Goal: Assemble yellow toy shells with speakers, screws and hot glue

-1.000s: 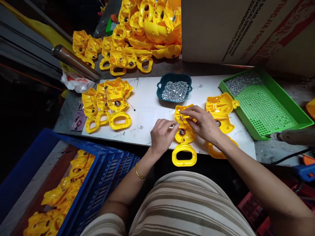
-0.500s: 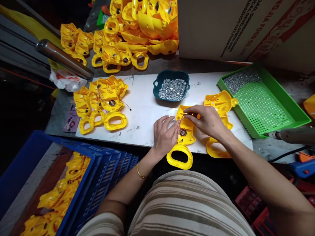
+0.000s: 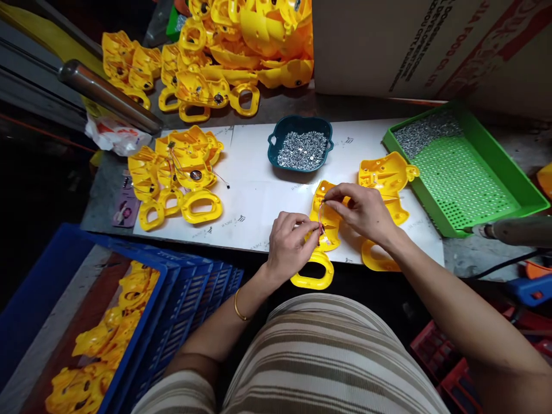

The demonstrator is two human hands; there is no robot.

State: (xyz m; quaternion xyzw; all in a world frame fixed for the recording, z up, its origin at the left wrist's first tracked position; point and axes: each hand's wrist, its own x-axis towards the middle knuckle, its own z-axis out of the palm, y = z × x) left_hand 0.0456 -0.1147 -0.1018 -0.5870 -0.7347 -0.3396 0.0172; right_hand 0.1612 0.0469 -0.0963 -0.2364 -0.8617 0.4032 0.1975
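Observation:
A yellow plastic shell (image 3: 324, 230) with a loop handle lies at the near edge of the white sheet (image 3: 259, 195), its handle hanging over the edge. My left hand (image 3: 290, 244) is curled over the shell's lower part, fingertips pinching a thin red wire (image 3: 319, 215). My right hand (image 3: 364, 211) pinches the wire's upper end at the top of the shell. A second yellow shell (image 3: 386, 172) lies just right, partly under my right wrist.
A teal dish of small screws (image 3: 301, 150) sits behind the shell. A green perforated tray (image 3: 461, 172) holds screws at right. Yellow shells are stacked at left (image 3: 181, 172) and piled behind (image 3: 241, 52). A blue crate (image 3: 86, 322) with shells stands lower left. A cardboard box (image 3: 431, 46) stands behind.
My left hand has moved from beside the shell onto it and closed in a pinch on the wire. My right hand stays at the shell's top. The view has shifted slightly.

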